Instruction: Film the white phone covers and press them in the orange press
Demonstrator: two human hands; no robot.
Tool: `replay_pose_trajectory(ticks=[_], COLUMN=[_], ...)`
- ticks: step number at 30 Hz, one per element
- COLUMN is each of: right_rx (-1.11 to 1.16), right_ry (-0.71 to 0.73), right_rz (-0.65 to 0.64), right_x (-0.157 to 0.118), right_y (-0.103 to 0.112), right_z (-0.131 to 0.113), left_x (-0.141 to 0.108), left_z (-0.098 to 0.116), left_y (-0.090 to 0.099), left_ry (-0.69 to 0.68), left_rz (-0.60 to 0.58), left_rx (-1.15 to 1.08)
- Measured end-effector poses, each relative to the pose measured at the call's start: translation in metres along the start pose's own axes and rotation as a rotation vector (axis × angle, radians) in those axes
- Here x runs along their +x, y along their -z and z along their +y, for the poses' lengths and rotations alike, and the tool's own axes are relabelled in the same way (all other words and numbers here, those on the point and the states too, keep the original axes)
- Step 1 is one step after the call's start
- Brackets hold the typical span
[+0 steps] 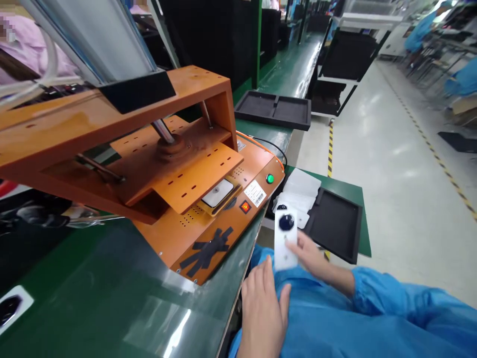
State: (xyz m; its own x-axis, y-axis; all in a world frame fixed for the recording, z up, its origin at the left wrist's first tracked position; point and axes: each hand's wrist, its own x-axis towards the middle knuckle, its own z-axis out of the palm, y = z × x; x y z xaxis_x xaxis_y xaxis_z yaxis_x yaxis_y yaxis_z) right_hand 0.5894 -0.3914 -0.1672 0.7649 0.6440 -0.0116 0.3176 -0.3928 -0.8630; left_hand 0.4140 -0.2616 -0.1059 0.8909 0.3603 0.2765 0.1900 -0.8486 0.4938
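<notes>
A white phone back cover (pixel 281 253) with a round black camera area stands nearly upright in front of my body. My right hand (pixel 307 253) grips its right edge between thumb and fingers. Just below it is my left hand (pixel 263 303), fingers stretched out and thumb apart, with nothing in it. The fingertips are close to the cover's lower left corner; whether they touch it I cannot tell. To the left stands an orange press (pixel 216 144), and a flat white piece (pixel 219 192) lies in the fixture under its plate.
Behind the held cover, a black tray (pixel 339 223) holds white sheets (pixel 300 191) and another cover. A second black tray (pixel 274 107) lies on the green bench (pixel 112 293). At lower left is another white cover (pixel 18 303). A cart (pixel 346 54) stands in the aisle.
</notes>
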Motion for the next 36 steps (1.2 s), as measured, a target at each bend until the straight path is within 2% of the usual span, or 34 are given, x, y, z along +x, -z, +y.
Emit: replay_pose_trajectory(ticks=[1, 2, 4, 6, 10, 14, 16, 17, 20, 22, 24, 26, 29, 30, 33, 36], right_rx=[-0.248, -0.342, -0.460, -0.544, -0.677, -0.726, -0.728, -0.722, -0.665, -0.570, -0.439, -0.324, -0.222, -0.192, -0.158, -0.126], right_ry=[-0.007, -0.027, -0.063, -0.080, -0.055, 0.066, 0.197, 0.291, 0.455, 0.546, 0.726, 0.960, 1.269, 1.323, 1.431, 1.491], right_rz=[0.068, 0.091, 0.124, 0.118, 0.049, 0.004, 0.070, 0.150, 0.327, 0.264, 0.131, -0.064, -0.394, -0.460, -0.544, -0.602], right_x=[0.020, 0.040, 0.076, 0.096, 0.101, 0.100, 0.105, 0.108, 0.114, 0.112, 0.104, 0.090, 0.059, 0.049, 0.024, 0.015], right_y=[0.014, 0.029, 0.055, 0.068, 0.055, 0.042, 0.041, 0.041, 0.036, 0.027, 0.012, -0.008, -0.045, -0.058, -0.090, -0.110], right_z=[0.014, 0.029, 0.058, 0.080, 0.098, 0.100, 0.103, 0.104, 0.102, 0.093, 0.076, 0.047, -0.014, -0.036, -0.092, -0.120], left_x=[-0.002, -0.006, -0.015, -0.024, -0.036, -0.041, -0.045, -0.049, -0.067, -0.082, -0.092, -0.094, -0.083, -0.077, -0.060, -0.051], left_z=[-0.002, -0.005, -0.011, -0.016, -0.018, -0.017, -0.020, -0.024, -0.047, -0.070, -0.097, -0.127, -0.170, -0.183, -0.212, -0.224], left_y=[-0.001, 0.000, 0.002, 0.007, 0.026, 0.062, 0.080, 0.087, 0.106, 0.120, 0.136, 0.152, 0.166, 0.167, 0.161, 0.149], left_ry=[-0.015, -0.039, -0.077, -0.100, -0.106, -0.044, 0.062, 0.127, 0.344, 0.481, 0.608, 0.703, 0.780, 0.794, 0.843, 0.898], left_rz=[-0.040, -0.086, -0.188, -0.255, -0.233, -0.171, -0.131, -0.111, -0.007, 0.097, 0.210, 0.308, 0.408, 0.428, 0.450, 0.474], left_rx=[0.013, 0.012, -0.017, -0.041, -0.035, -0.054, -0.032, -0.024, -0.015, 0.029, 0.113, 0.181, 0.224, 0.226, 0.225, 0.210])
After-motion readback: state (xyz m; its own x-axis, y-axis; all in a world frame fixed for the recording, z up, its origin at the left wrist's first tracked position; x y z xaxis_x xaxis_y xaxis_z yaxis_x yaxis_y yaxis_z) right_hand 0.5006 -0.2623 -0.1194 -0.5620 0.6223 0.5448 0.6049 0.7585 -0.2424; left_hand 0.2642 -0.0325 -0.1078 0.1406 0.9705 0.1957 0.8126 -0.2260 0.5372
